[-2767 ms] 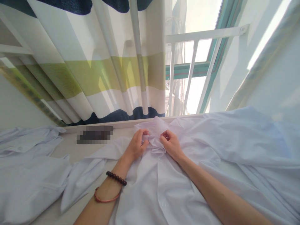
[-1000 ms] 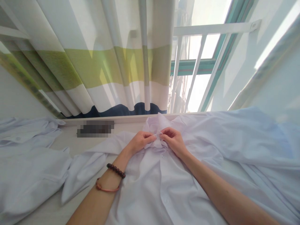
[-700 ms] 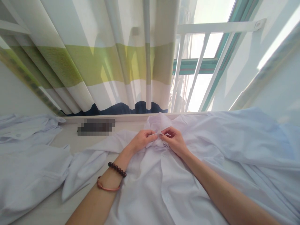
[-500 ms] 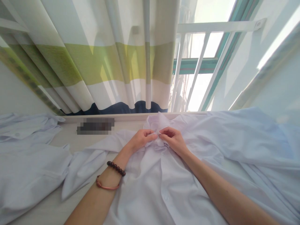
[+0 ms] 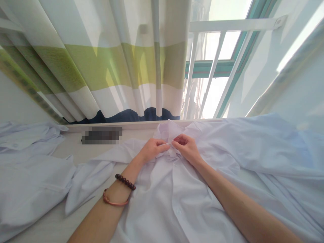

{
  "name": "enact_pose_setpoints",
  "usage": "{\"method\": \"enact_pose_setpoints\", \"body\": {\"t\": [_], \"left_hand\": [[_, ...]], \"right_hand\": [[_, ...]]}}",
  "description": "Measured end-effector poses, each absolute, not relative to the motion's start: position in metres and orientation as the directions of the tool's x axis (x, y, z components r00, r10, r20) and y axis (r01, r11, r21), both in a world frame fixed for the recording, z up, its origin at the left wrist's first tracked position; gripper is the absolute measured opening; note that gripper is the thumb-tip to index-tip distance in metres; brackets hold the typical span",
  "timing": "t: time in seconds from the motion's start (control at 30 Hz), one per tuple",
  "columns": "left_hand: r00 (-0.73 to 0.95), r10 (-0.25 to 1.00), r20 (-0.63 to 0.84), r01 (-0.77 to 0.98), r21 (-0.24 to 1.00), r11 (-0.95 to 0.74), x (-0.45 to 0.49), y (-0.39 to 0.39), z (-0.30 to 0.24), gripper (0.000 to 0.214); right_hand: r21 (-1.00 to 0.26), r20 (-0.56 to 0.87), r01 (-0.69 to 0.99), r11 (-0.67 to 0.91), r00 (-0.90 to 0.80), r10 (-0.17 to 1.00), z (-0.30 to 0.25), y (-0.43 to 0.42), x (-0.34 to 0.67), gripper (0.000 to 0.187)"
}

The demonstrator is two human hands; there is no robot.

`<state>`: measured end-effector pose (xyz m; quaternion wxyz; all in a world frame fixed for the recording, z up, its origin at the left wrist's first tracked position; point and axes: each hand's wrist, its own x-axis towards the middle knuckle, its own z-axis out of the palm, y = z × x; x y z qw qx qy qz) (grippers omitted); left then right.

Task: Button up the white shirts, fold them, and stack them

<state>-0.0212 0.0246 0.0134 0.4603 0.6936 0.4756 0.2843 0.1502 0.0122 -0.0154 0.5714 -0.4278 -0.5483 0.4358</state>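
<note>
A white button-up shirt [image 5: 162,192] lies spread in front of me, its collar end toward the window and its button placket running down the middle. Just below the collar, my left hand [image 5: 154,149] pinches the placket fabric between thumb and fingers. Opposite it, my right hand [image 5: 186,146] is closed in a pinch on the same part of the shirt. The fingertips of both hands almost meet. Whatever small part sits between them is too small to make out. Lower down the placket a button [image 5: 178,211] shows.
Another white garment [image 5: 32,189] lies crumpled at the left. A blurred-out dark object [image 5: 101,135] rests on the pale surface [image 5: 76,140] near its raised back edge. Beyond hang white-and-green curtains [image 5: 113,67], beside a white railing [image 5: 233,25] at the window.
My right hand's fingertips have shifted slightly up and apart from the left hand's. The left hand stays nearly in place on the shirt. The whole view has moved a little.
</note>
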Motion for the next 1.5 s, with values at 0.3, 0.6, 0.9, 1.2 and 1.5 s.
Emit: {"method": "enact_pose_setpoints", "body": {"t": [0.3, 0.6, 0.9, 1.2, 1.5], "left_hand": [[0.399, 0.917, -0.014, 0.340, 0.931, -0.133, -0.021, 0.025, 0.012, 0.035], [0.443, 0.896, 0.004, 0.409, 0.889, -0.206, -0.023, 0.024, 0.014, 0.036], [0.506, 0.860, -0.063, 0.469, 0.857, -0.213, -0.027, 0.024, 0.017, 0.036], [0.510, 0.858, -0.062, 0.525, 0.813, -0.253, -0.024, 0.023, 0.019, 0.033], [0.527, 0.844, -0.098, 0.504, 0.836, -0.218, -0.025, 0.024, 0.020, 0.034]], "right_hand": [[-0.972, 0.161, -0.183, 0.146, -0.075, 0.984, -0.015, 0.013, 0.157, 0.018], [-0.984, 0.120, -0.155, 0.085, -0.227, 0.966, -0.009, 0.014, 0.168, 0.014], [-0.999, 0.018, -0.037, 0.004, -0.367, 0.930, -0.003, 0.012, 0.174, 0.020], [-1.000, 0.029, -0.020, 0.022, -0.456, 0.889, -0.005, 0.015, 0.179, 0.019], [-0.999, 0.021, 0.013, 0.031, -0.475, 0.880, -0.007, 0.017, 0.180, 0.023]]}}
